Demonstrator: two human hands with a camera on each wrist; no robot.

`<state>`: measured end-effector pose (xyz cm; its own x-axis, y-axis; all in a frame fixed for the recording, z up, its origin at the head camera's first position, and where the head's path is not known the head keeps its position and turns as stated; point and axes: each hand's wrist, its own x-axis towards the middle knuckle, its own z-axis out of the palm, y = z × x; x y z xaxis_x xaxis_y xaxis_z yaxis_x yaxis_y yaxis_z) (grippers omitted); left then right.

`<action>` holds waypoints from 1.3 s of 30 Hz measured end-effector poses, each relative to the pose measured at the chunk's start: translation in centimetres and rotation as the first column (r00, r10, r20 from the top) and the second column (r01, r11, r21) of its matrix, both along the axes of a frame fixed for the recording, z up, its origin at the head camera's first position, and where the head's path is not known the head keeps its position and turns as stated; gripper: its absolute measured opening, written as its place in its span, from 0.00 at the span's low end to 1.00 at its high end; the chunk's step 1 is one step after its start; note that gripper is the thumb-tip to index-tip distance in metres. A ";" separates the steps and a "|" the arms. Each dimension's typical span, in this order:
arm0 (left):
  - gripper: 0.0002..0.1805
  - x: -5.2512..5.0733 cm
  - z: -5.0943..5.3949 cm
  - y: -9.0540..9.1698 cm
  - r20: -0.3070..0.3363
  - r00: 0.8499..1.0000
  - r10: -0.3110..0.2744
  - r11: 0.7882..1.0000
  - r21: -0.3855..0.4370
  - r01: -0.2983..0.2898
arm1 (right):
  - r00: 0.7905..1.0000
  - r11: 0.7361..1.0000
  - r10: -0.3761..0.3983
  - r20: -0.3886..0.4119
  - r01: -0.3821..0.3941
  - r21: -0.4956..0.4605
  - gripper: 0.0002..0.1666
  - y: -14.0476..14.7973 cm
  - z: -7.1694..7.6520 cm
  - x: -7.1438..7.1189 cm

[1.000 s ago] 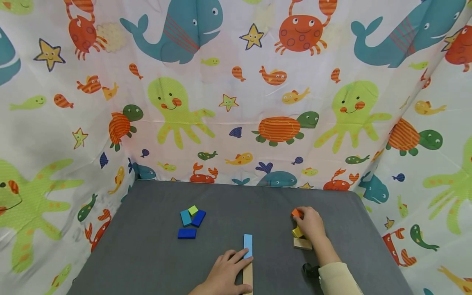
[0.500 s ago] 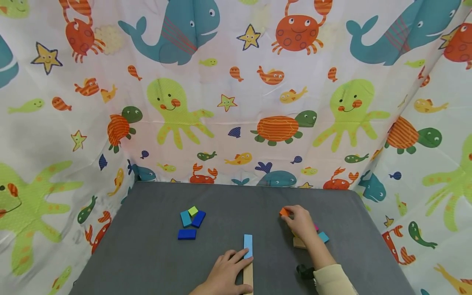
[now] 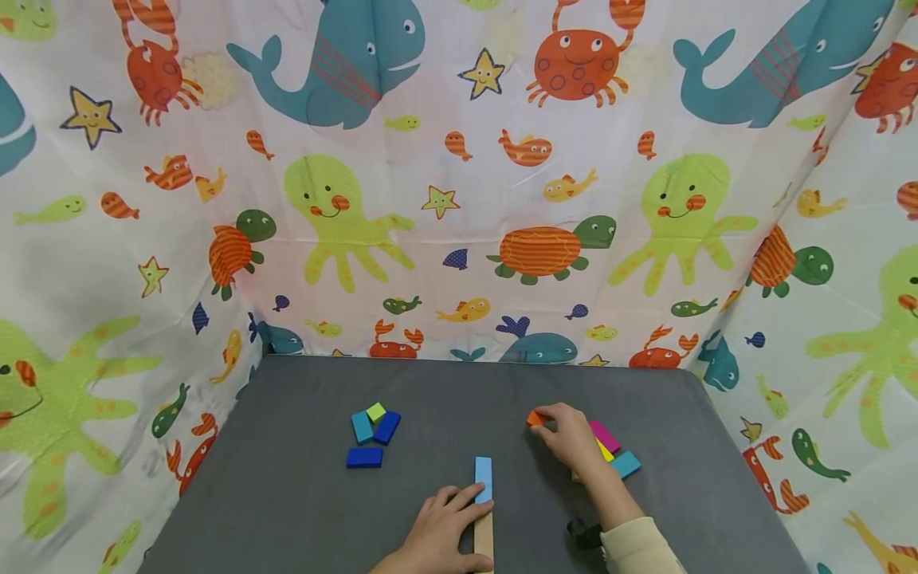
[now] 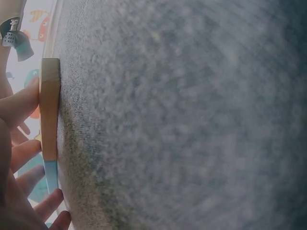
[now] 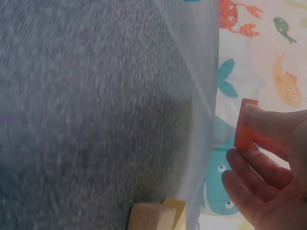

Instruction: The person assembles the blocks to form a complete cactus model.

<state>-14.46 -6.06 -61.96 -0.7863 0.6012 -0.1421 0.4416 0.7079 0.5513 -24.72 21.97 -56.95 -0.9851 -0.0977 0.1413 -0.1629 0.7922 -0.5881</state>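
Currently both hands are at work over a grey table (image 3: 430,399), with the light blue block (image 3: 484,470) taken as reference point. A wooden strip (image 3: 484,534) continues in line from the near end of the light blue block. Left hand (image 3: 439,530): fingers spread and mostly straight, thumb touching the wooden strip, fingertips reaching the light blue block; not wrapped round either. Right hand (image 3: 570,437): thumb and fingers pinch a small orange block (image 3: 535,418), with the lower fingers loosely bent beneath. Orange block is to the right of the light blue block and beyond its far end, raised off the surface.

Farther right of the light blue block, partly screened by the right forearm: pink block (image 3: 606,436), yellow block (image 3: 604,451) and turquoise block (image 3: 625,465), close together. A wooden piece (image 5: 146,216) beside the yellow one shows best in the right wrist view; mostly hidden from above.

Well left of the light blue block: green block (image 3: 376,412), teal block (image 3: 362,427) and tilted dark blue block (image 3: 386,427) grouped closely, with a second dark blue block (image 3: 364,458) just nearer the person. Behind everything, a printed cloth (image 3: 430,271) with sea animals.
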 end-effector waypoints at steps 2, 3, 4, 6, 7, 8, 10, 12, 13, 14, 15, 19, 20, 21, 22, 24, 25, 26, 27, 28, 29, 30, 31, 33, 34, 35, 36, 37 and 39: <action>0.41 0.0 0.0 0.1 -0.004 1.000 0.003 1.000 0.002 -0.003 | 1.000 1.000 0.007 0.012 -0.007 -0.011 0.21 -0.3 0.2 0.0; 0.42 0.0 0.1 0.1 -0.004 1.000 0.005 1.000 0.001 -0.005 | 1.000 1.000 0.009 0.020 -0.008 -0.022 0.21 -0.5 0.2 -0.1; 0.41 0.0 0.1 0.2 -0.006 1.000 0.006 1.000 0.003 -0.006 | 1.000 1.000 0.014 0.018 -0.014 -0.023 0.21 -0.6 0.2 -0.1; 0.41 0.0 0.2 0.2 -0.008 1.000 0.006 1.000 0.006 -0.006 | 1.000 0.999 0.022 0.017 -0.022 -0.025 0.21 -0.8 0.2 -0.2; 0.41 0.0 0.2 0.2 -0.008 1.000 0.006 1.000 0.007 -0.006 | 1.000 0.999 0.026 0.017 -0.026 -0.026 0.21 -1.0 0.2 -0.3; 0.41 -0.1 0.3 0.2 -0.008 1.000 0.005 1.000 0.009 -0.005 | 0.999 0.999 0.029 0.020 -0.028 -0.029 0.21 -1.1 0.1 -0.4; 0.41 -0.1 0.3 0.2 -0.007 1.000 0.005 1.000 0.006 -0.005 | 0.999 0.999 0.039 0.019 -0.039 -0.023 0.21 -1.3 0.2 -0.4; 0.41 -0.2 0.3 0.3 0.000 1.000 0.007 1.000 0.004 -0.007 | 0.999 0.999 0.047 0.023 -0.046 -0.026 0.22 -1.5 0.2 -0.5; 0.41 -0.2 0.3 0.3 0.002 1.000 0.008 1.000 0.004 -0.008 | 0.998 0.998 0.050 0.027 -0.050 -0.029 0.22 -1.6 0.2 -0.5; 0.41 -0.2 0.3 0.3 0.004 1.000 0.009 1.000 0.005 -0.009 | 0.998 0.998 0.053 0.031 -0.052 -0.029 0.22 -1.7 0.2 -0.5; 0.41 -0.2 0.3 0.3 0.008 1.000 0.010 1.000 0.006 -0.010 | 0.998 0.998 0.056 0.035 -0.055 -0.028 0.22 -1.8 0.1 -0.5; 0.41 -0.2 0.2 0.3 0.027 1.000 0.012 1.000 0.016 -0.013 | 0.997 0.998 0.066 0.043 -0.066 -0.019 0.22 -2.4 -0.2 -0.4; 0.41 -0.2 0.2 0.3 0.028 1.000 0.012 1.000 0.017 -0.013 | 0.997 0.997 0.073 0.038 -0.072 -0.017 0.22 -2.6 -0.3 -0.4; 0.41 -0.2 0.2 0.3 0.028 1.000 0.011 1.000 0.018 -0.012 | 0.996 0.997 0.079 0.034 -0.078 -0.019 0.22 -2.8 -0.3 -0.3; 0.41 -0.2 0.2 0.3 0.027 1.000 0.011 1.000 0.019 -0.011 | 0.996 0.996 0.084 0.030 -0.083 -0.023 0.21 -2.9 -0.3 -0.3; 0.41 -0.2 0.2 0.2 0.013 1.000 0.005 1.000 0.020 -0.005 | 0.995 0.995 0.099 0.021 -0.098 -0.032 0.21 -3.3 -0.4 -0.2; 0.41 -0.2 0.2 0.1 0.010 1.000 0.002 1.000 0.021 -0.003 | 0.994 0.994 0.106 0.018 -0.105 -0.035 0.21 -3.5 -0.4 -0.1; 0.41 -0.2 0.1 0.1 0.008 1.000 0.001 1.000 0.023 -0.001 | 0.993 0.993 0.113 0.015 -0.113 -0.035 0.21 -3.7 -0.5 -0.1; 0.41 -0.2 0.1 0.0 0.005 1.000 -0.002 1.000 0.026 0.002 | 0.993 0.992 0.120 0.013 -0.119 -0.034 0.21 -3.9 -0.5 -0.1; 0.41 -0.2 0.0 0.0 0.004 1.000 -0.004 1.000 0.029 0.004 | 0.991 0.991 0.130 0.013 -0.129 -0.030 0.21 -4.0 -0.6 -0.1; 0.40 -0.3 0.0 0.0 0.007 1.000 -0.005 0.999 0.032 0.005 | 0.990 0.990 0.139 0.012 -0.139 -0.026 0.21 -4.2 -0.6 0.0; 0.40 -0.3 0.0 0.0 0.010 1.000 -0.005 0.999 0.037 0.005 | 0.989 0.988 0.150 0.012 -0.150 -0.025 0.21 -4.3 -0.7 0.0; 0.40 -0.3 0.0 -0.1 0.013 1.000 -0.007 0.999 0.041 0.007 | 0.986 0.986 0.164 0.009 -0.164 -0.021 0.21 -4.5 -0.7 0.0; 0.40 -0.3 -0.1 -0.1 0.009 1.000 -0.011 0.999 0.047 0.011 | 0.983 0.983 0.183 0.014 -0.183 -0.021 0.21 -4.7 -0.8 0.1; 0.40 -0.3 -0.1 -0.1 0.009 1.000 -0.012 0.999 0.049 0.012 | 0.981 0.981 0.192 0.018 -0.192 -0.023 0.20 -4.8 -0.8 0.2; 0.39 -0.3 -0.1 -0.1 0.008 1.000 -0.013 0.999 0.052 0.012 | 0.979 0.979 0.204 0.016 -0.203 -0.028 0.20 -5.0 -0.9 0.2; 0.39 -0.2 -0.2 -0.1 0.005 1.000 -0.014 0.999 0.053 0.013 | 0.976 0.976 0.215 0.015 -0.215 -0.033 0.20 -5.1 -0.9 0.3; 0.39 -0.2 -0.2 -0.1 0.004 1.000 -0.013 0.999 0.053 0.012 | 0.974 0.974 0.227 0.011 -0.226 -0.033 0.19 -5.2 -1.0 0.3; 0.39 -0.1 -0.2 -0.1 0.004 1.000 -0.011 0.999 0.052 0.011 | 0.971 0.970 0.241 0.011 -0.240 -0.027 0.19 -5.5 -1.2 0.3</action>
